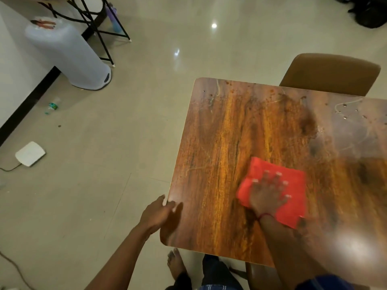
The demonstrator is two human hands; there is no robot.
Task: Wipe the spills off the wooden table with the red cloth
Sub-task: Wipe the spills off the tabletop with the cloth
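The wooden table (219, 143) fills the right half of the head view. On its near middle lies the red cloth (293, 181), folded flat, with my right hand (269, 193) pressed on top of it, fingers spread and blurred by motion. My left hand (157, 212) rests against the table's left edge near the front corner, fingers touching the rim. Brown stains and crumbs (307, 122) spread over the table's far middle. Wet drops and streaks (343, 107) lie at the far right.
A brown chair back (328, 74) stands behind the table's far edge. On the floor to the left are a white bin (69, 57), a small plastic bottle (52, 105), a white device with a cable (30, 153) and black stand legs (100, 24). My bare foot (176, 262) is below the table's front edge.
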